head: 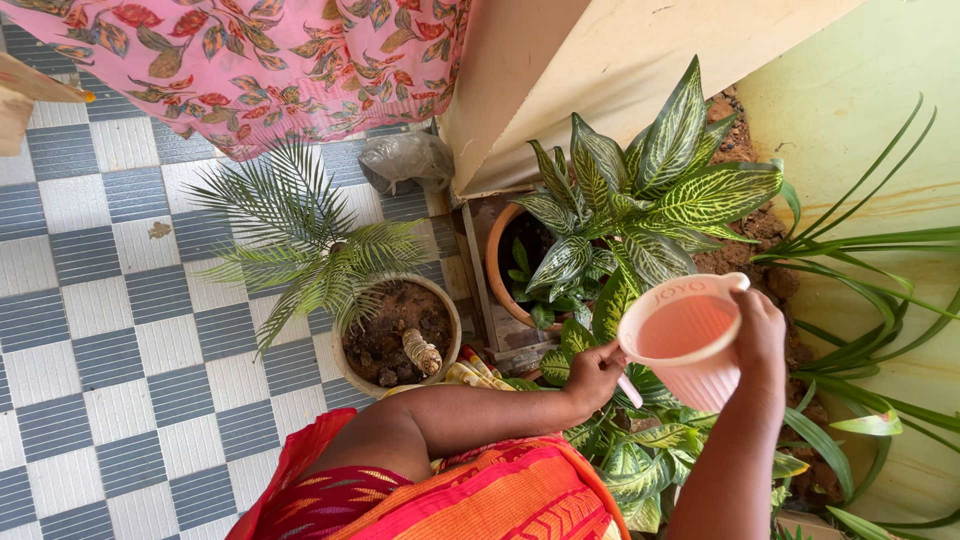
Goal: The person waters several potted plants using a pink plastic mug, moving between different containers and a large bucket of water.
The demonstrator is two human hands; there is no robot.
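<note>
Gripping the handle of a pink plastic mug [685, 338], the left hand [594, 375] is closed around it at the near side, while the right hand [758, 330] is cupped against the mug's far wall, fingers wrapped over the rim edge to steady it. Held between the two hands this way, the mug sits nearly level with its mouth facing up; the inside looks pale pink, and whether it holds water cannot be told for sure. It hangs in the air above the striped leaves of a leafy plant [650, 200], just over the lower foliage rather than over any pot opening, so two hands seem needed to keep it from tipping. That plant grows from a terracotta pot [497, 265] tucked against the base of a cream pillar [600, 70], likely set there for shelter. To the left, apart from the hands, a small palm [300, 235] stands in a round pale pot [452, 325] filled with dark lumpy soil, placed on the grey and white checked floor [90, 330]. A crumpled clear plastic bag [405, 160] lies by the pillar's foot. Long thin green blades [860, 245] arch along the yellowish wall [870, 90] on the right, rooted in bare reddish earth. Pink flowered cloth [250, 50] hangs across the top, and orange-red clothing fills the bottom.
</note>
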